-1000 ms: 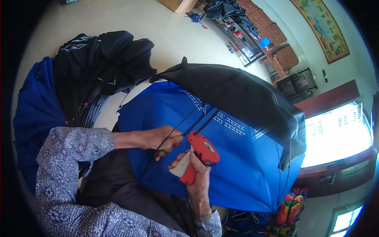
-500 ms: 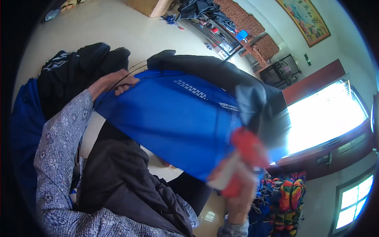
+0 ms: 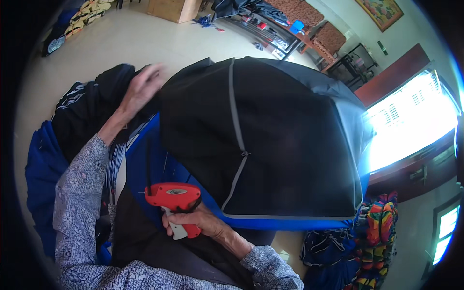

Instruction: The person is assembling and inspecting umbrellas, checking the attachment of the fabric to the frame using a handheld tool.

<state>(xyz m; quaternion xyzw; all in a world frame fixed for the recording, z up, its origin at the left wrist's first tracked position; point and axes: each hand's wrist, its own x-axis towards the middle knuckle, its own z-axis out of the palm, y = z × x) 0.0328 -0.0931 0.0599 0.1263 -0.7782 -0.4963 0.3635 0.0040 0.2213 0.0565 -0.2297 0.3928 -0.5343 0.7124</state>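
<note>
My right hand (image 3: pixel 195 220) is wrapped round the white-and-red handle of a red tagging gun (image 3: pixel 169 194), its thin needle pointing left above my lap. Under and beyond the gun spreads a large piece of black-and-blue fabric (image 3: pixel 290 179). Its black side faces up, with grey piping and a small knotted spot on one line, and blue shows along the lower edge. My left hand (image 3: pixel 144 84), slightly blurred, is raised at the fabric's far left corner. Its fingers are stretched out and nothing shows in them.
A heap of black and blue fabric (image 3: pixel 41 159) lies at my left. Bundles of multicoloured cloth (image 3: pixel 379 222) and dark blue pieces (image 3: pixel 328 246) stand at the right. Farther off are a cardboard box (image 3: pixel 173 9), a long cluttered table (image 3: pixel 309 46) and a bright window (image 3: pixel 415 121).
The fabric has flipped from its blue side to its black side. My right hand brought the tagging gun left and nearer to me. My left hand let go of the edge and rose.
</note>
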